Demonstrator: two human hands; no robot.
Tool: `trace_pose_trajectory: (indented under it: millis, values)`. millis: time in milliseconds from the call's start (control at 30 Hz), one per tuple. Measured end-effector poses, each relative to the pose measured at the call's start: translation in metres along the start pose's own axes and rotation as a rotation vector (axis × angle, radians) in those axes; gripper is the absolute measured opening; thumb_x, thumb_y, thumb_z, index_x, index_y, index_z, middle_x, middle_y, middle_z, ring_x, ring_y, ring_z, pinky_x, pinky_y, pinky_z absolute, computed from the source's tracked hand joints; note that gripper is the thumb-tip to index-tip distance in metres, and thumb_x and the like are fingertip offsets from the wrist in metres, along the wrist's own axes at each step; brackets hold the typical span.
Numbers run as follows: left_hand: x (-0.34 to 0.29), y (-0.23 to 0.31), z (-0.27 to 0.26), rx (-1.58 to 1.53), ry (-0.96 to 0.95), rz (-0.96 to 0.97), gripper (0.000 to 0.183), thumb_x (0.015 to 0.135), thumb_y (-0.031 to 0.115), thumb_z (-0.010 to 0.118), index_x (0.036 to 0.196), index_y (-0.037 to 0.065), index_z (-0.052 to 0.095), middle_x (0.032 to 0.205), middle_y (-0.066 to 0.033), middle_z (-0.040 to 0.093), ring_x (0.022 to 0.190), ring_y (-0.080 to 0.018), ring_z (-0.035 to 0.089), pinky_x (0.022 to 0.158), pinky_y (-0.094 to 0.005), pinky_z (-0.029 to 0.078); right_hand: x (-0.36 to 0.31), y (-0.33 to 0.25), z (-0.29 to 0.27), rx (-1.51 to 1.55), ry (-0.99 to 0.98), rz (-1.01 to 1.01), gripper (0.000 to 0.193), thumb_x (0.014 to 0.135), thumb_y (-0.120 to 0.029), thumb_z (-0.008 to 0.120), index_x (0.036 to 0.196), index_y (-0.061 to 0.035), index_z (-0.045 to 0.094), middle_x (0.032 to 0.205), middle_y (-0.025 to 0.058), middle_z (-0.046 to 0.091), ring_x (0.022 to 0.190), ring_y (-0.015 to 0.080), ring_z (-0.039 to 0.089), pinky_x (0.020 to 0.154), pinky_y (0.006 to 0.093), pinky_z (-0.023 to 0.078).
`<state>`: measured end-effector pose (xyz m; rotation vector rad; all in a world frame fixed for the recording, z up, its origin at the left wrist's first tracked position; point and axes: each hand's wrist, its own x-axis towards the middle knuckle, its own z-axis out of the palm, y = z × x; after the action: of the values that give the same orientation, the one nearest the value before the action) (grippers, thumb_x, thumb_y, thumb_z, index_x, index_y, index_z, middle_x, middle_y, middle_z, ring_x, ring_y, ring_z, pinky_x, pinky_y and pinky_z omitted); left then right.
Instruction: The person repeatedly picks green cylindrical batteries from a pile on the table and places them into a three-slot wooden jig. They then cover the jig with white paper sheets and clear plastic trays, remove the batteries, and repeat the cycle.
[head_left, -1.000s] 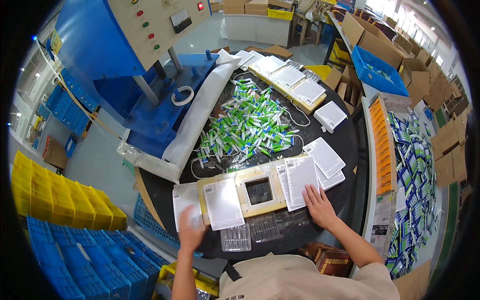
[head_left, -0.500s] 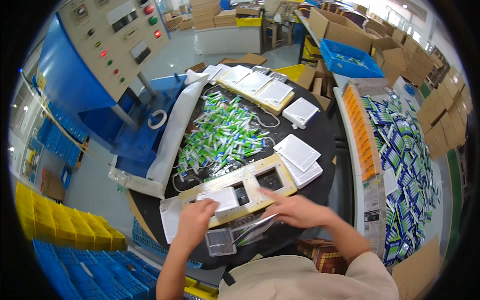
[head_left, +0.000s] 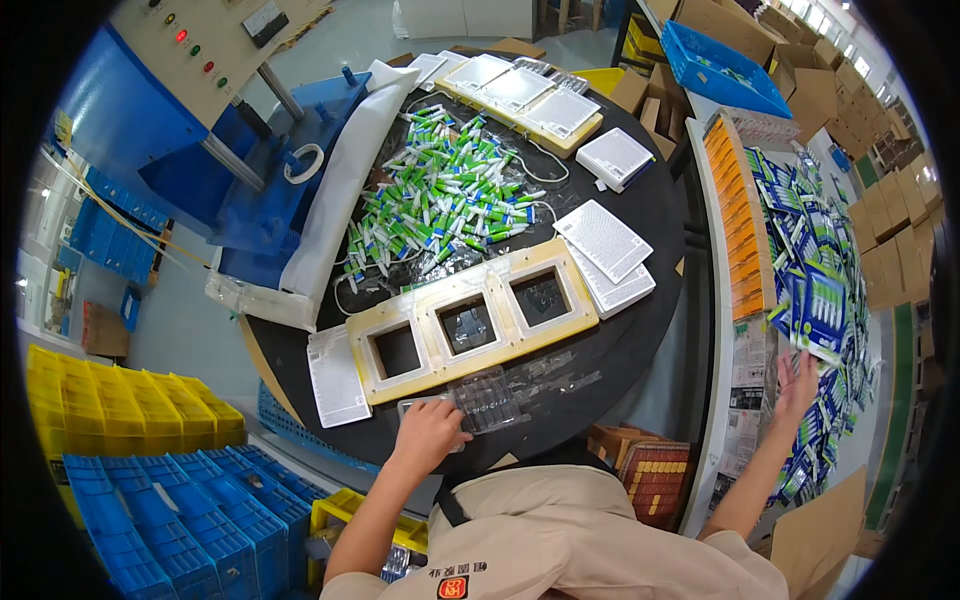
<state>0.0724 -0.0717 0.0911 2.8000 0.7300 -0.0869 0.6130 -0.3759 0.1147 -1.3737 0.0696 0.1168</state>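
Note:
My left hand (head_left: 430,437) is closed on a clear plastic blister tray (head_left: 408,404) at the near table edge. Beside it lie more clear blister trays (head_left: 490,402). Just beyond is a cream-yellow frame (head_left: 430,345) with three bare rectangular openings. My right hand (head_left: 797,388) reaches far right, its fingertips at the lower edge of blue-and-green blister packs (head_left: 822,308) above a heap of similar packs (head_left: 810,215). Whether its grip is still tight is hard to see. White printed cards (head_left: 338,378) lie at the frame's left end, with further stacked cards (head_left: 603,240) at its right.
Green-and-white tubes (head_left: 440,195) are heaped on the black round table (head_left: 640,330). A second frame (head_left: 520,95) holding white cards stands at the far side. The blue press (head_left: 270,190) is at left. Yellow crates (head_left: 110,400) and blue crates (head_left: 180,510) stand lower left.
My right hand has swung from the frame to the heap at right with packs. My left hand has drawn back from the frame's left opening to the blister trays; the white card has left that opening.

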Motion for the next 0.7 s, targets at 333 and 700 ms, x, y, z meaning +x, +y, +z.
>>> trace_pose_trajectory:
  millis: [333, 700]
  values:
    - [-0.031, -0.029, 0.041, -0.133, -0.209, 0.002, 0.021, 0.079, 0.031, 0.080, 0.085, 0.011, 0.075, 0.087, -0.0061, 0.067, 0.090, -0.0286, 0.069, 0.077, -0.0425, 0.056, -0.304, 0.151, 0.196, -0.977, -1.831, -1.004, 0.041, 0.073, -0.033, 0.086, 0.099, -0.0082, 0.066, 0.109, 0.0086, 0.061, 0.107, 0.0283, 0.060, 0.085, 0.0407, 0.053]
    - [-0.049, -0.024, 0.036, -0.216, 0.058, -0.053, 0.007, 0.085, 0.015, 0.070, 0.081, 0.010, 0.073, 0.085, -0.0044, 0.067, 0.087, -0.0273, 0.068, 0.072, -0.0412, 0.053, -0.260, 0.087, 0.235, -0.550, -1.525, -0.463, 0.012, 0.080, -0.003, 0.079, 0.091, -0.0047, 0.077, 0.084, 0.0090, 0.070, 0.081, 0.0286, 0.068, 0.070, 0.0368, 0.055]
